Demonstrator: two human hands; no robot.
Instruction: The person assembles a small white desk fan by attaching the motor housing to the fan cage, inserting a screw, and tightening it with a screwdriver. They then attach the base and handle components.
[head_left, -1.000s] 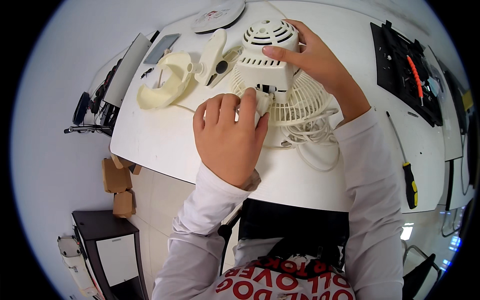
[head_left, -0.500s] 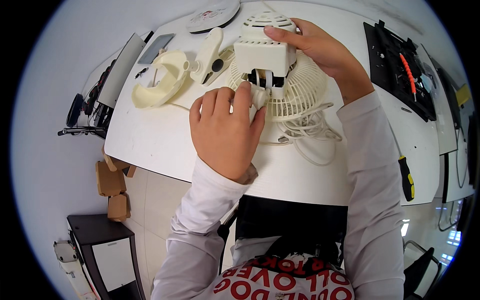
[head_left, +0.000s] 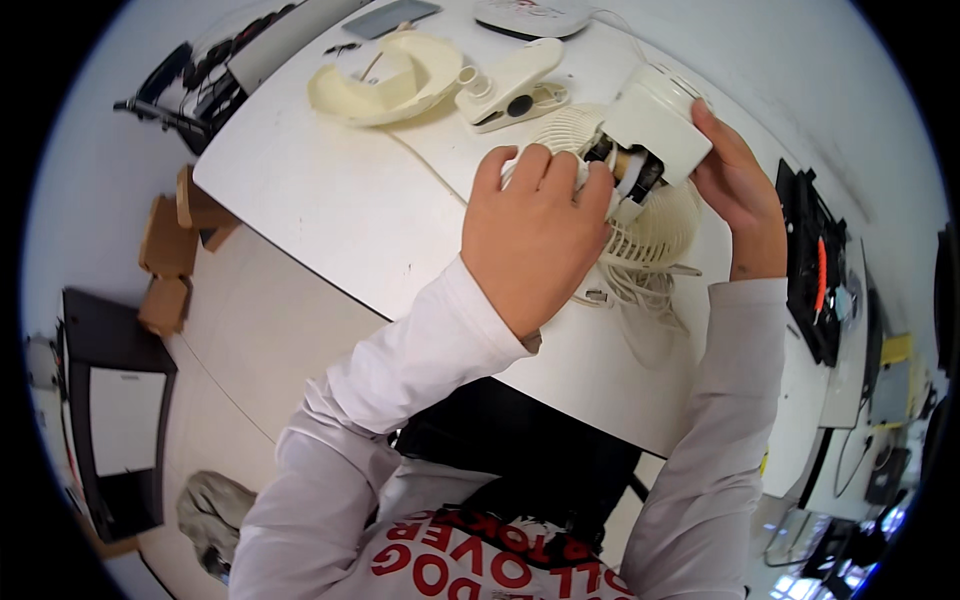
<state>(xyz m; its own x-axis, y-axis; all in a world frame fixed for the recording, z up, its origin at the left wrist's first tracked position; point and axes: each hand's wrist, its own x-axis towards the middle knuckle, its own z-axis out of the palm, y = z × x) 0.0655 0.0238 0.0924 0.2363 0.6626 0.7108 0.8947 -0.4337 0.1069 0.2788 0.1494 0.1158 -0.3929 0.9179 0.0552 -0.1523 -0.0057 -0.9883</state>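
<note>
- The right hand (head_left: 740,185), right of upper centre in the frame, holds the white fan motor housing (head_left: 655,115) by its right side, thumb against the wall.
- The housing is tilted, its open end toward the lower left, baring dark and pale inner parts.
- The left hand (head_left: 540,230), near the frame's centre, is closed around a cream fan part (head_left: 583,173) at that open end; its fingers hide most of the piece.
- Below the housing, the round ribbed fan grille (head_left: 655,240) lies on the white worktop (head_left: 330,210).
- A bundled pale cord (head_left: 640,290) lies just below the grille.
- Toward the top, left of the housing, rests a cream clamp (head_left: 510,90) with a dark round pad.
- Further left is a curved cream shell (head_left: 435,75).
- At the frame's right, a black tool case (head_left: 808,260) holds an orange-red tool (head_left: 821,272).
- Cardboard boxes (head_left: 165,245) show at the left.
</note>
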